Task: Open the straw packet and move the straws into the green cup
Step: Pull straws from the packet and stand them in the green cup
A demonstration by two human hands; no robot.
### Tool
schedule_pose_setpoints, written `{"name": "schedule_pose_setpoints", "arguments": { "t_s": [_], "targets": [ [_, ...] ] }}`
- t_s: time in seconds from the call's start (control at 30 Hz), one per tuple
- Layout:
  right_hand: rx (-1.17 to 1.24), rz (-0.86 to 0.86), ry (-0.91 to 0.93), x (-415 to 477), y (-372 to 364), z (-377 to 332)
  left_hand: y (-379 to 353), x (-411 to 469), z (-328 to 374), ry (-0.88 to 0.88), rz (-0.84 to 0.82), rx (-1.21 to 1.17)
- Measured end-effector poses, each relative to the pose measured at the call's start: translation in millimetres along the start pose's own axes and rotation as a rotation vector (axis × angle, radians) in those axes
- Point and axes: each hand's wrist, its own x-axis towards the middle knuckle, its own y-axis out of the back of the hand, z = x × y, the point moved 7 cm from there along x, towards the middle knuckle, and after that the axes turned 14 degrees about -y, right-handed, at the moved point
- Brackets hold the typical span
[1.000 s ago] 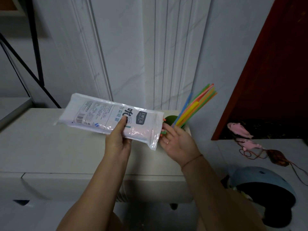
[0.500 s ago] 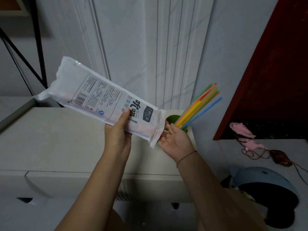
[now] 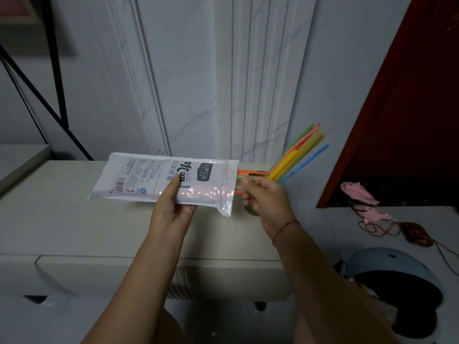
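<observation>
Left hand grips the straw packet from below, thumb pressed on the printed face, other fingers curled under it and out of sight. The packet lies nearly level with its open clear end toward the right hand, probably so the straws can be drawn straight out toward the cup. Right hand sits just off that open end, fingers partly curled around the orange and green straw ends poking from the mouth; whether they pinch any or only touch them cannot be told. Green cup is almost wholly hidden behind the right hand: only a dark green sliver shows below the fingers and a bit of rim above them. A fan of straws already stands in it, leaning up and away beyond the fingertips. How many straws remain inside the packet is unclear; the film shows only a pinkish bulk. Cup and packet are over the white cabinet top.
</observation>
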Motion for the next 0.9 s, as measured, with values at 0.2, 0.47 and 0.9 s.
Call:
{"name": "schedule_pose_setpoints", "arguments": {
  "t_s": [0.2,0.47,0.9],
  "targets": [
    [0.017,0.059,0.085,-1,19,-18,12,5,1,0.022,0.070,-0.065],
    [0.234,-0.130,0.057,-5,11,-23,19,9,0,0.021,0.116,-0.131],
    [0.298,-0.186,0.076,-9,6,-26,23,12,7,0.004,0.156,-0.133]
  ]
}}
